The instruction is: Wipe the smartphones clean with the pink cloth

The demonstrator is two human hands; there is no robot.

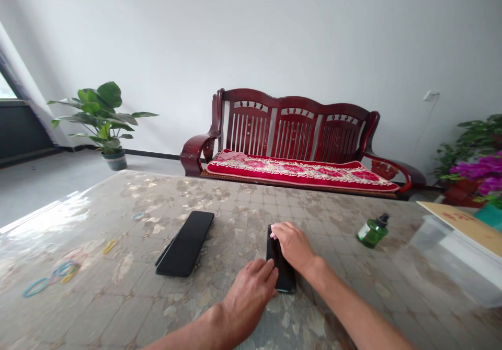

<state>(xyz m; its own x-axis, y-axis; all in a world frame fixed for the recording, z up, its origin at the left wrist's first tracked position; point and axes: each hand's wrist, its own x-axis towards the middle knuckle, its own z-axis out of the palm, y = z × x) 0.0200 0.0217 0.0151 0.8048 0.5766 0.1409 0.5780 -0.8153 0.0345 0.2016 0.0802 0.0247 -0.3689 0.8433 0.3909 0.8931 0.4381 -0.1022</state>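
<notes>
A black phone (280, 269) lies flat on the patterned table (243, 209) in front of me. My left hand (251, 295) rests on its near left edge, fingers laid flat against it. On the phone's far half lies my right hand (292, 245), whose fingertips pinch something small and pale pink against the top end; I cannot name it. A second, larger black phone or case (185, 241) lies apart to the left, untouched.
A small green bottle (372, 231) stands at the right. Clear plastic bins with a tan lid (463, 245) sit at the right edge. Coloured rubber bands (58, 274) are scattered at the left. Beyond the table are a red wooden bench (298, 151) and potted plants (104, 117).
</notes>
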